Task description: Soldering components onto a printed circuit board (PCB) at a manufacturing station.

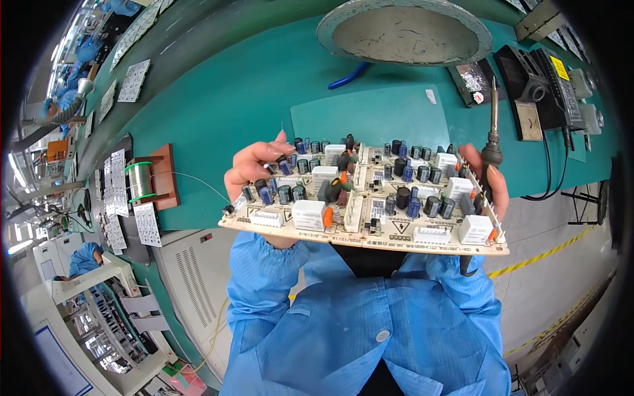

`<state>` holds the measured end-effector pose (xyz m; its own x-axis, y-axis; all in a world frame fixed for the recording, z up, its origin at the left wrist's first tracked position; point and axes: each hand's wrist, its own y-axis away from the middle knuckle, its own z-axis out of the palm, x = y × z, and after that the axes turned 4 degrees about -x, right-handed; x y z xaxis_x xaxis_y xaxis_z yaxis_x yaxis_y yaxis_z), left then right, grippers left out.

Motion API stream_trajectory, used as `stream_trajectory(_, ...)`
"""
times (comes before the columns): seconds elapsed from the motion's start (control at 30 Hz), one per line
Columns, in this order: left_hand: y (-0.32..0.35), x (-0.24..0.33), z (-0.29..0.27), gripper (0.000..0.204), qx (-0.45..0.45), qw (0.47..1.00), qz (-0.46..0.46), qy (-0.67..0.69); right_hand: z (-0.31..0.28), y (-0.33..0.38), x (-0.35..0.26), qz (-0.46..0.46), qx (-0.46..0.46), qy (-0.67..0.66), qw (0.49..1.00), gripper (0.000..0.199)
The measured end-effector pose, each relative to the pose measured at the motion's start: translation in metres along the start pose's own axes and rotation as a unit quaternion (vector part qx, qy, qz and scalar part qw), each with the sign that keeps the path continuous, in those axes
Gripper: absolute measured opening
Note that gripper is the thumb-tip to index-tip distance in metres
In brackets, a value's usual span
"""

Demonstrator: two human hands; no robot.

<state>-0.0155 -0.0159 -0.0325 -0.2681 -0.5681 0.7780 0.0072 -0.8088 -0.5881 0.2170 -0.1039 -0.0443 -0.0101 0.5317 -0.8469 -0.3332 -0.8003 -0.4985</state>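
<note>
A cream circuit board panel (389,243), packed with capacitors, white block parts and connectors, is held up in front of my chest, component side showing. My left hand (249,166) grips its left edge, fingers curled over the top. From the spool a thin solder wire (198,179) runs to this hand, and a fine end sticks up above its fingertips. My right hand (497,193) is closed at the right edge, partly hidden by the board. It also holds a soldering iron (493,135) upright, tip pointing up.
A solder spool (139,181) on a brown stand sits on the left of the green bench (218,125). A round grey hood (403,33) hangs at the back. On the right stands a black soldering station (558,86). White boards (134,80) lie along the far left.
</note>
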Motion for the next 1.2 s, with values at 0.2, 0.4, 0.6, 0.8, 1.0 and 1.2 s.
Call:
stream_trajectory(0.2,0.001,-0.005,-0.003,0.028,-0.007,1.000,-0.003,0.014,0.005,0.001,-0.006,0.008,0.026,0.002,1.000,0.035)
stream_trajectory(0.4,-0.001,-0.015,-0.008,0.030,-0.036,0.998,0.014,0.044,0.002,-0.001,-0.008,-0.042,0.008,0.108,0.993,0.046)
stream_trajectory(0.6,-0.002,-0.008,-0.027,0.023,-0.006,0.998,-0.026,0.055,0.014,-0.006,-0.007,-0.066,0.005,0.088,0.994,0.045)
stream_trajectory(0.8,-0.041,0.035,-0.047,0.038,0.163,0.972,0.070,-0.154,0.001,-0.011,-0.011,-0.105,-0.022,0.147,0.983,0.061)
stream_trajectory(1.0,-0.176,0.000,-0.157,0.068,0.170,0.832,-0.113,-0.516,-0.021,-0.002,0.006,-0.065,0.004,0.182,0.981,0.050)
stream_trajectory(1.2,-0.197,-0.091,-0.126,0.098,-0.112,0.615,-0.271,-0.732,-0.019,-0.002,0.017,-0.085,0.010,0.223,0.971,0.049)
